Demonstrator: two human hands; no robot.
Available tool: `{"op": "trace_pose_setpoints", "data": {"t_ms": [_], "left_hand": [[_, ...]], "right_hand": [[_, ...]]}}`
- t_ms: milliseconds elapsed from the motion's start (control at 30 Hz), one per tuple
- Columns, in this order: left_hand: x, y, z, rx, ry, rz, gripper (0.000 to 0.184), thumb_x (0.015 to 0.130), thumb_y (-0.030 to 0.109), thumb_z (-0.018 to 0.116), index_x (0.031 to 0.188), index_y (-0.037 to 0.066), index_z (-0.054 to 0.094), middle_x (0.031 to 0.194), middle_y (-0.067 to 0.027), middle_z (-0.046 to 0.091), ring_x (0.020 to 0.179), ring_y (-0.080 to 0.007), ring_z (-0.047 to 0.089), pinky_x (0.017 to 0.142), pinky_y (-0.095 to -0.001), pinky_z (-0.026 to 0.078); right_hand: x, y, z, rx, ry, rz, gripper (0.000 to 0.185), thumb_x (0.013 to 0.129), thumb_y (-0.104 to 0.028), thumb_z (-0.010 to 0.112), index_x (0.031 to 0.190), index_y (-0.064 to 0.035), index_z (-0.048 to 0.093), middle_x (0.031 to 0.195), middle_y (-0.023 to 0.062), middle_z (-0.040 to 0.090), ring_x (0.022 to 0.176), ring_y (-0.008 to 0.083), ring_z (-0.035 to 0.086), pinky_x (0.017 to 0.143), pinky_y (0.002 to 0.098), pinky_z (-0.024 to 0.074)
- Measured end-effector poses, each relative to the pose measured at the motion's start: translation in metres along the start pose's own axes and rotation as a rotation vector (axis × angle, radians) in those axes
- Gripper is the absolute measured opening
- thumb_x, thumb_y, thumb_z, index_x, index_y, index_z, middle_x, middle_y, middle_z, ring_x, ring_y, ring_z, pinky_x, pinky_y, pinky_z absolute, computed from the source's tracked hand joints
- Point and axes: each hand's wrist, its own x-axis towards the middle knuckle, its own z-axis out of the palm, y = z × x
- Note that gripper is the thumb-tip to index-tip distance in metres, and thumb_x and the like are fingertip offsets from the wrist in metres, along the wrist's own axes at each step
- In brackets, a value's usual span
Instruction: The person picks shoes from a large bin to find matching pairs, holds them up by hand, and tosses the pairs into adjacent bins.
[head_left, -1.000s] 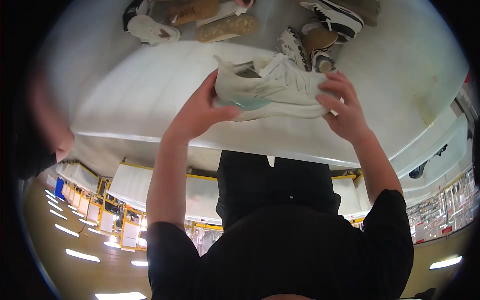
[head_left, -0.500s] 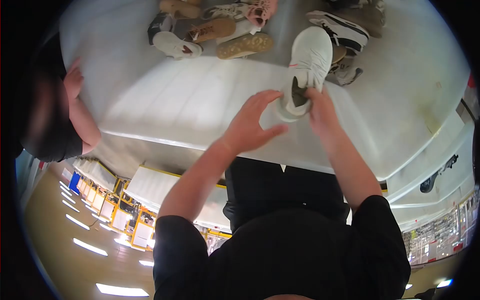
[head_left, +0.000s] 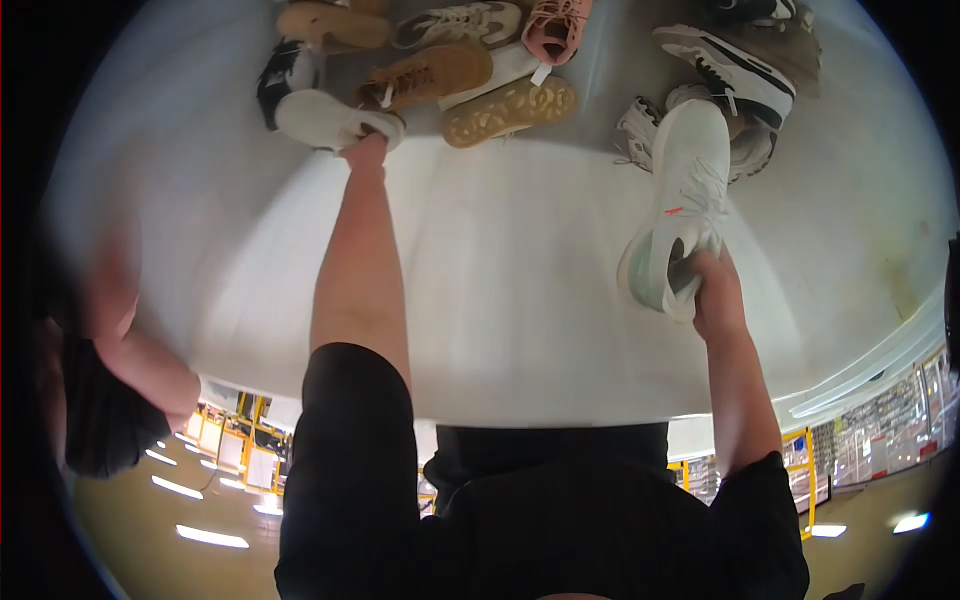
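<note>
A white shoe with a small red mark point(head_left: 690, 165) is gripped at its heel opening by my right hand point(head_left: 717, 290), its toe pointing away from me over the pale surface. My left hand point(head_left: 367, 150) reaches far forward to another white shoe point(head_left: 318, 118), with its fingers inside the opening and partly hidden. Beside that shoe lie a black and white shoe point(head_left: 285, 78) and a brown laced shoe point(head_left: 430, 75). A shoe with its tan patterned sole up point(head_left: 510, 112) lies just to the right.
Further back are a pink shoe point(head_left: 555, 30) and a beige laced shoe point(head_left: 460, 24). A white and black sneaker point(head_left: 735, 72) rests among others at the right. Another person's arm point(head_left: 150, 370) shows at the left edge of the white table point(head_left: 520, 300).
My left hand has left the first white shoe and reached forward to another one. My right hand has turned the first shoe toe-away and moved it right.
</note>
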Motion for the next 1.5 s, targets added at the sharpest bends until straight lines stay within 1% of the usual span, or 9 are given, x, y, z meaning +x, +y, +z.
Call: {"op": "trace_pose_setpoints", "data": {"t_ms": [167, 467, 800, 900, 1100, 1233, 1333, 1433, 1500], "left_hand": [[0.051, -0.04, -0.002, 0.147, -0.089, 0.207, 0.07, 0.092, 0.013, 0.062, 0.154, -0.006, 0.036, 0.151, -0.0171, 0.052, 0.133, -0.0308, 0.056, 0.109, -0.0388, 0.046], [-0.216, 0.087, -0.072, -0.141, -0.5, 0.477, 0.067, 0.088, -0.005, 0.044, 0.154, 0.003, 0.037, 0.139, -0.0187, 0.058, 0.127, -0.0286, 0.056, 0.106, -0.0365, 0.046], [-0.558, 0.118, -0.129, -0.319, -0.728, 0.962, 0.059, 0.11, 0.025, 0.051, 0.16, 0.006, 0.027, 0.154, -0.0118, 0.045, 0.139, -0.022, 0.047, 0.117, -0.0349, 0.035], [-0.545, 0.135, -0.127, -0.343, -0.628, 0.997, 0.078, 0.1, 0.021, 0.065, 0.16, 0.001, 0.02, 0.154, -0.0175, 0.041, 0.143, -0.0258, 0.043, 0.119, -0.0381, 0.033], [-0.685, 0.103, -0.128, -0.203, -0.719, 1.288, 0.106, 0.081, 0.015, 0.08, 0.161, -0.006, 0.013, 0.159, -0.0277, 0.028, 0.147, -0.0388, 0.034, 0.121, -0.0487, 0.029], [-0.706, 0.113, -0.135, 0.125, -0.845, 1.681, 0.1, 0.083, 0.017, 0.078, 0.161, -0.005, 0.019, 0.16, -0.0287, 0.031, 0.138, -0.0396, 0.044, 0.115, -0.0496, 0.036], [-0.756, 0.117, -0.132, -0.096, -1.418, 1.353, 0.098, 0.083, 0.017, 0.078, 0.161, -0.002, 0.022, 0.158, -0.0274, 0.037, 0.13, -0.0363, 0.052, 0.108, -0.0468, 0.043], [-0.746, 0.113, -0.126, 0.017, -1.292, 1.418, 0.087, 0.087, 0.014, 0.074, 0.16, 0.001, 0.028, 0.154, -0.0221, 0.045, 0.123, -0.0304, 0.058, 0.103, -0.0424, 0.046], [-0.716, 0.108, -0.12, 0.18, -1.114, 1.387, 0.076, 0.091, 0.009, 0.069, 0.158, 0.003, 0.034, 0.15, -0.0171, 0.052, 0.121, -0.0284, 0.059, 0.102, -0.0405, 0.047]], "right_hand": [[-0.006, 0.002, 0.026, 0.09, -0.03, 0.009, 0.06, 0.087, -0.001, 0.05, 0.147, 0.001, 0.047, 0.129, 0.0104, 0.061, 0.117, 0.0213, 0.06, 0.102, 0.034, 0.0475], [-0.059, -0.01, 0.021, -0.21, 0.058, -0.324, 0.067, 0.088, -0.001, 0.053, 0.153, -0.0007, 0.04, 0.126, 0.0096, 0.06, 0.107, 0.0166, 0.061, 0.079, 0.0291, 0.053], [-0.147, -0.013, -0.056, -0.222, 0.012, -0.99, 0.082, 0.091, -0.006, 0.068, 0.161, -0.0001, 0.024, 0.15, 0.0229, 0.043, 0.138, 0.0317, 0.048, 0.115, 0.0428, 0.0402], [-0.147, -0.033, -0.04, -0.246, -0.115, -0.774, 0.127, 0.072, -0.029, 0.094, 0.162, 0.0056, 0.01, 0.156, 0.0276, 0.036, 0.146, 0.0354, 0.041, 0.119, 0.0434, 0.036], [-0.167, -0.004, -0.14, -0.136, 0.012, -1.078, 0.147, 0.065, -0.032, 0.099, 0.163, 0.0017, -0.006, 0.164, 0.0229, 0.025, 0.153, 0.0328, 0.029, 0.125, 0.0424, 0.026], [-0.192, 0.01, -0.195, 0.069, -0.018, -0.913, 0.124, 0.071, -0.026, 0.093, 0.163, -0.0019, 0.013, 0.16, 0.0178, 0.037, 0.149, 0.0301, 0.036, 0.123, 0.0416, 0.029], [-0.208, 0.036, -0.266, 0.357, 0.018, -0.597, 0.081, 0.084, -0.011, 0.076, 0.155, 0.0002, 0.038, 0.143, 0.0163, 0.058, 0.129, 0.0258, 0.059, 0.109, 0.0397, 0.0474], [-0.226, 0.042, -0.335, 0.949, 0.061, -0.415, 0.054, 0.094, -0.029, 0.071, 0.141, -0.0079, 0.055, 0.124, 0.0122, 0.069, 0.107, 0.0255, 0.072, 0.085, 0.0416, 0.0636], [-0.232, 0.034, -0.384, 0.881, 0.02, -0.844, 0.054, 0.097, -0.041, 0.068, 0.141, -0.0129, 0.056, 0.132, 0.0075, 0.066, 0.118, 0.0254, 0.067, 0.102, 0.0461, 0.0567]]}}
